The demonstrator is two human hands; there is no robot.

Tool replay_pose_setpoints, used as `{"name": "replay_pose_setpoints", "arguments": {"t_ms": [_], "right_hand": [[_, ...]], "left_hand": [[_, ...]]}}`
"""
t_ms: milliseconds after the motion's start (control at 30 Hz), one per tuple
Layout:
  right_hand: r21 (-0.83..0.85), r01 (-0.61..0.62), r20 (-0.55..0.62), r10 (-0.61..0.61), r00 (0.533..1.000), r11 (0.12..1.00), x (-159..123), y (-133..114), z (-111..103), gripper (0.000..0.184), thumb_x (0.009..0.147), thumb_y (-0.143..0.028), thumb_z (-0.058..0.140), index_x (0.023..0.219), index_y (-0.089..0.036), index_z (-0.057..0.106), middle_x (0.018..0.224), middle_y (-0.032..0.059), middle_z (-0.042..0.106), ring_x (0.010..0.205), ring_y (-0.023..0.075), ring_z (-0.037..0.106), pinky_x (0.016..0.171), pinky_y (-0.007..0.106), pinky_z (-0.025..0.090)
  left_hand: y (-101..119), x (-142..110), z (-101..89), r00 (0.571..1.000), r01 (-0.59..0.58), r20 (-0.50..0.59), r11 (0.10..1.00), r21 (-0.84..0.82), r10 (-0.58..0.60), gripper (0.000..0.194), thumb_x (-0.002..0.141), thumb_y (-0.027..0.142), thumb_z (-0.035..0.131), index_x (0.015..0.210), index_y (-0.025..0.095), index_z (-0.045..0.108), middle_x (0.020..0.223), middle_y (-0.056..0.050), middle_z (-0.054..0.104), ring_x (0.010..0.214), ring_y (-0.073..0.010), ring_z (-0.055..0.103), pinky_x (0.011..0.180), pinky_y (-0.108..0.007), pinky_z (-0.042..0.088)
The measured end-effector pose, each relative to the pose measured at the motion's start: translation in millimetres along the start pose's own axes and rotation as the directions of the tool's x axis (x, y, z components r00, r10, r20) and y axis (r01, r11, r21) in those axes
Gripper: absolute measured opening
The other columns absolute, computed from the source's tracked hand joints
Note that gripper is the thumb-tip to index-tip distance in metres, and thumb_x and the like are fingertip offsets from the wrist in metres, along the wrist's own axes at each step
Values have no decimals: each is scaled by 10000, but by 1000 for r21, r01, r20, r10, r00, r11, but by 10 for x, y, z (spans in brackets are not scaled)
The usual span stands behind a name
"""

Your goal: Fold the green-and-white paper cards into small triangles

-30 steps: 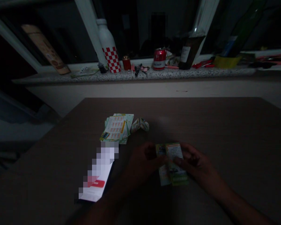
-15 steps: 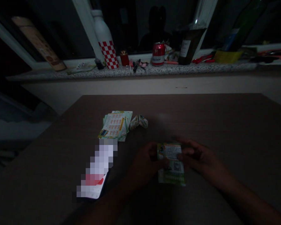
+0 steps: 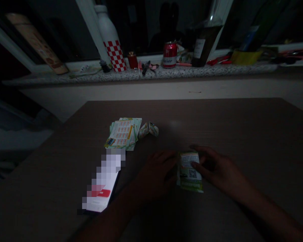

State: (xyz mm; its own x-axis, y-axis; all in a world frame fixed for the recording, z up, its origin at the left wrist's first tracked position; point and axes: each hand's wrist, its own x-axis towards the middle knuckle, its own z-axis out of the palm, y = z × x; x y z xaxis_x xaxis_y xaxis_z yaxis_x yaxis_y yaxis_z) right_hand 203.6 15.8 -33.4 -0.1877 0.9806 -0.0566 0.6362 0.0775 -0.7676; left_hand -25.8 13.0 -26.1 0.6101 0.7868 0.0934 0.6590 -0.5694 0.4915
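Observation:
My right hand (image 3: 219,169) pinches a small green and white printed card (image 3: 189,181), thumb on its face and fingers at its right edge and behind. Blocks of text and a QR code show on the card, which tilts slightly. At the card's left edge is my left hand (image 3: 155,173), its fingers stretched towards it and the thumb apart; whether the fingertips touch it is too dark to tell. Farther off on the table lies a loose pile of similar printed cards (image 3: 122,131), with two crumpled or folded pieces of printed paper (image 3: 148,130) beside it.
A lit phone (image 3: 101,198), its screen partly blurred out, lies on the brown table (image 3: 217,121) left of my left forearm. Along the granite windowsill (image 3: 179,72) stand a checkered bottle (image 3: 113,50), a red can (image 3: 170,55), a dark bottle (image 3: 203,47) and small clutter.
My left thumb has come off the face of the card and that hand has drawn slightly left. The card has shifted a little right and up in my right hand.

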Motion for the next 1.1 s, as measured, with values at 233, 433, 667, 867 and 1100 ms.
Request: {"name": "replay_pose_setpoints", "arguments": {"t_ms": [233, 433, 667, 867, 1100], "right_hand": [[-243, 108, 1, -112, 994, 964, -23, -43, -26, 424, 887, -377, 501, 1288, -240, 500, 870, 42, 711, 696, 203, 681, 618, 313, 531], [-299, 145, 19, -146, 989, 943, -18, -33, -8, 360, 908, -348, 465, 1239, -231, 543, 1061, 74, 708, 841, 231, 696, 741, 364, 551], [-339, 164, 44, -159, 986, 926, -1, 10, 11, 356, 919, -341, 448, 1233, -217, 560, 1124, 77, 694, 891, 239, 695, 764, 376, 560], [-361, 219, 25, -225, 974, 907, 14, 41, 22, 345, 915, -316, 460, 1216, -200, 583, 1091, 91, 709, 883, 236, 700, 789, 377, 559], [-351, 213, 18, -221, 975, 912, 13, 29, 21, 356, 903, -318, 471, 1222, -213, 592, 1100, 89, 710, 881, 245, 705, 752, 374, 569]], "left_hand": [[25, 7, -4, 994, -81, 79, 995, 57, 76, 409, 884, 223, 526, 1289, 281, 502, 1448, -35, 427, 1362, -248, 308, 1093, -484, 252], [55, 17, -12, 994, -102, 37, 994, 38, 101, 355, 887, 219, 529, 1241, 247, 543, 1393, -69, 468, 1322, -217, 360, 1095, -424, 269], [48, 21, -14, 996, -65, 69, 996, 60, 61, 366, 869, 231, 561, 1234, 230, 537, 1391, -86, 459, 1314, -239, 368, 1091, -443, 280], [54, 30, -20, 995, -85, 55, 995, 49, 83, 356, 877, 233, 556, 1233, 232, 529, 1364, -70, 498, 1310, -229, 381, 1086, -434, 289], [18, 25, 13, 999, -24, 24, 998, 59, 23, 405, 895, 245, 520, 1296, 202, 485, 1383, -86, 475, 1291, -233, 392, 1083, -428, 306]]}}
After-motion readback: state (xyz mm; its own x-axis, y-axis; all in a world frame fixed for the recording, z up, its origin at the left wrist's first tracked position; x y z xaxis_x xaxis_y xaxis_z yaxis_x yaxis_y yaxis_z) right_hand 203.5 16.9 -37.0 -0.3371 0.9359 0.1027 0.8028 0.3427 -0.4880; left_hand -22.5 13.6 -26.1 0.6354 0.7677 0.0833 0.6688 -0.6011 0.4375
